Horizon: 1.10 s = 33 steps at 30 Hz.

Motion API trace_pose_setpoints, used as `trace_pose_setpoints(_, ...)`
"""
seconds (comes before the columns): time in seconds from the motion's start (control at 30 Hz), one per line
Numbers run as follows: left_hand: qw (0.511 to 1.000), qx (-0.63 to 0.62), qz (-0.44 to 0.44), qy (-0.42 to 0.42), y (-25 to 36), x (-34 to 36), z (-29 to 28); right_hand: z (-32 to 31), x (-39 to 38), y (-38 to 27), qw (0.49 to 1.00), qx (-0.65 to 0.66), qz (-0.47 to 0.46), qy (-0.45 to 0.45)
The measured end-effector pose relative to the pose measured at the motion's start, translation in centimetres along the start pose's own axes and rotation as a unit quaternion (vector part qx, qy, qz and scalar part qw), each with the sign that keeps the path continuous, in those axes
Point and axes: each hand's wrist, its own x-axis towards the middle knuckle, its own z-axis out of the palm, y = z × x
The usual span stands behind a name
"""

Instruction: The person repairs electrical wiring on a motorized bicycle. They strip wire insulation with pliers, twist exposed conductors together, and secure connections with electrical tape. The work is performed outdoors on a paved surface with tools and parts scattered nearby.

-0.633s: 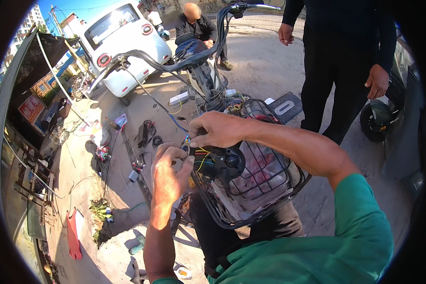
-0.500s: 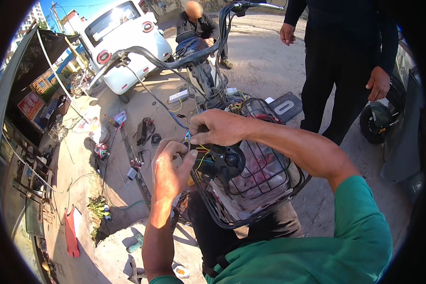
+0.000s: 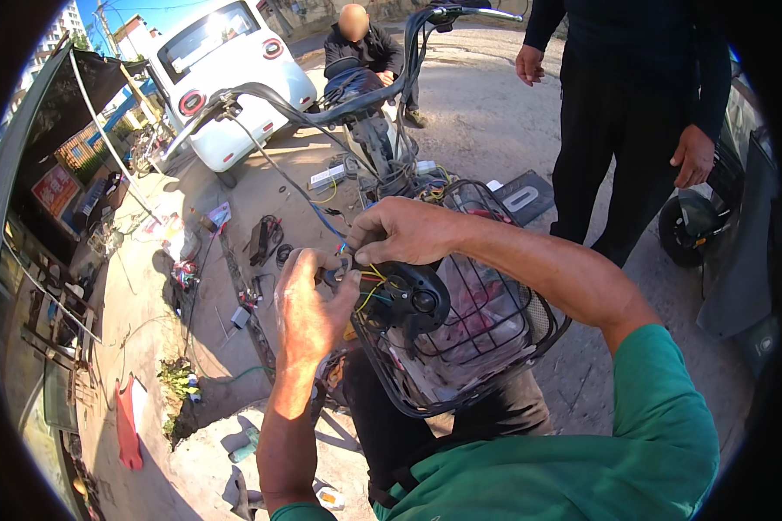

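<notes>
My left hand point(image 3: 306, 300) and my right hand point(image 3: 401, 231) meet over the left edge of a black wire basket point(image 3: 487, 326). Both are closed in pinches on thin electrical wires, whose ends are mostly covered by my fingers. A bit of blue wire point(image 3: 342, 248) shows between the fingertips. Yellow, red and green wires point(image 3: 374, 284) run from there to a black plastic unit point(image 3: 421, 300) with a round knob-like face, resting at the basket's rim. Beyond my hands stand the handlebar point(image 3: 347, 111) and stripped front of a two-wheeler, cables hanging from it.
A person in black point(image 3: 639, 122) stands at the right; another person point(image 3: 365, 50) sits beyond the handlebar. A white vehicle point(image 3: 235, 87) is parked at the far left. On the ground lie a white box point(image 3: 326, 177), black cable coils point(image 3: 268, 239) and a red piece point(image 3: 129, 425).
My hands stay at the wires with only slight finger shifts; the left has lifted a little. Less of the blue wire shows between my fingertips.
</notes>
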Motion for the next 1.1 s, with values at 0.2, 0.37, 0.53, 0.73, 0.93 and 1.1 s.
trace_pose_setpoints(0.2, 1.0, 0.009, 0.012, 0.008, 0.3, -0.3, -0.1, -0.3, 0.0, 0.5, 0.999, 0.042, 0.01, -0.008)
trace_pose_setpoints(0.37, 1.0, -0.025, -0.006, 0.015, 0.9, -0.1, 0.1, 0.3, 0.1, 1.0, 0.998, 0.048, 0.037, 0.011)
trace_pose_setpoints(0.53, 0.996, 0.07, 0.02, -0.046, 0.7, 0.8, 0.1, 0.6, 0.2, 1.5, 0.999, 0.044, 0.019, 0.025)
trace_pose_setpoints(0.73, 0.992, 0.096, 0.054, -0.054, 1.0, 1.7, 0.5, 1.5, 0.2, 1.3, 0.996, -0.03, -0.009, 0.087)
trace_pose_setpoints(0.93, 0.991, 0.115, 0.067, -0.018, 1.4, 2.0, 1.4, 1.9, 0.2, 1.5, 0.992, 0.023, 0.012, 0.127)
trace_pose_setpoints(1.1, 0.989, 0.146, 0.032, 0.006, 3.3, 0.8, 1.6, 2.0, 0.1, 0.6, 0.992, 0.018, 0.022, 0.12)
